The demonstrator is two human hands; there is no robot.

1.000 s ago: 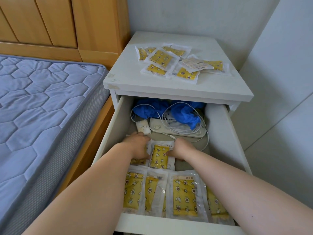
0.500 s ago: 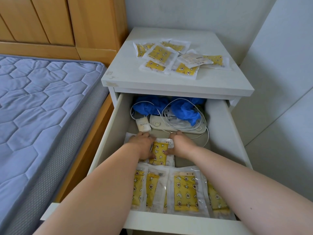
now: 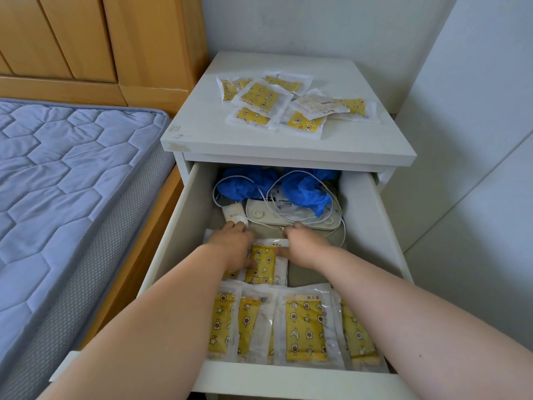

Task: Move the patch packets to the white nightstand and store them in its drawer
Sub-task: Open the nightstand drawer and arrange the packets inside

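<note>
The white nightstand [image 3: 202,134] has its drawer [image 3: 288,379] pulled out toward me. Several yellow patch packets [image 3: 305,327] lie in a row along the drawer's front. Behind them lies one more patch packet [image 3: 264,264] with both my hands at its sides. My left hand [image 3: 232,246] rests over its left edge and over another packet that is mostly hidden under it. My right hand [image 3: 307,246] touches the packet's right edge with the thumb, fingers bent down on the drawer floor. A loose pile of packets [image 3: 259,96] sits on the nightstand top.
The back of the drawer holds crumpled blue material [image 3: 305,192], a flat white device [image 3: 288,219] with tangled white cables, and a small white gadget [image 3: 234,216]. A bed with a blue mattress [image 3: 57,183] stands at left, a white wall panel [image 3: 461,197] at right.
Both hands slid the packet a little farther back in the drawer and have spread slightly apart. My head has pulled back, so more of the drawer front shows.
</note>
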